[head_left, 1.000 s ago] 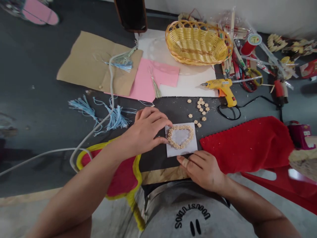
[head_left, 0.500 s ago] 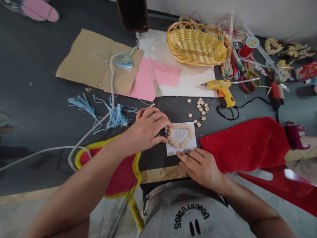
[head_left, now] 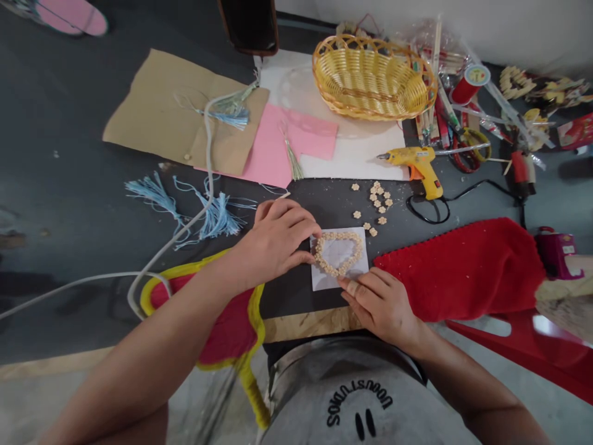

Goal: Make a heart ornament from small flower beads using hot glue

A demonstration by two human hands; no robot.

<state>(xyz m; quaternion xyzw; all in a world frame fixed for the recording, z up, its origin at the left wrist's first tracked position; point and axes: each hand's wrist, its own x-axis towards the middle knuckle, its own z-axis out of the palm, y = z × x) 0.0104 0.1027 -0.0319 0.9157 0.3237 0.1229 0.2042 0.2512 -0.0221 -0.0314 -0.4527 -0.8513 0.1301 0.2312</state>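
A heart-shaped ring of small cream flower pieces (head_left: 356,247) lies on a square of white paper (head_left: 322,281) near the table's front edge. My left hand (head_left: 280,244) grips the ring's left side, forefinger at the upper part and thumb lower down. At the bottom tip of the heart, my right hand (head_left: 377,303) pinches with its fingertips. The exact contact under the right fingers is hard to see. Several loose flower pieces (head_left: 380,196) lie just beyond the paper, and a yellow glue gun (head_left: 419,165) rests to their right.
A wicker basket (head_left: 370,80) stands at the back on white board. Blue tassels (head_left: 215,216), brown paper (head_left: 152,111) and pink paper (head_left: 273,142) lie to the left, crossed by a white cable (head_left: 208,154). Red cloth (head_left: 467,272), scissors (head_left: 475,145) and a thread spool (head_left: 467,86) are right.
My right fingertips have moved slightly right and up, from the paper's lower edge to the heart's bottom tip. The left hand stays nearly in place.
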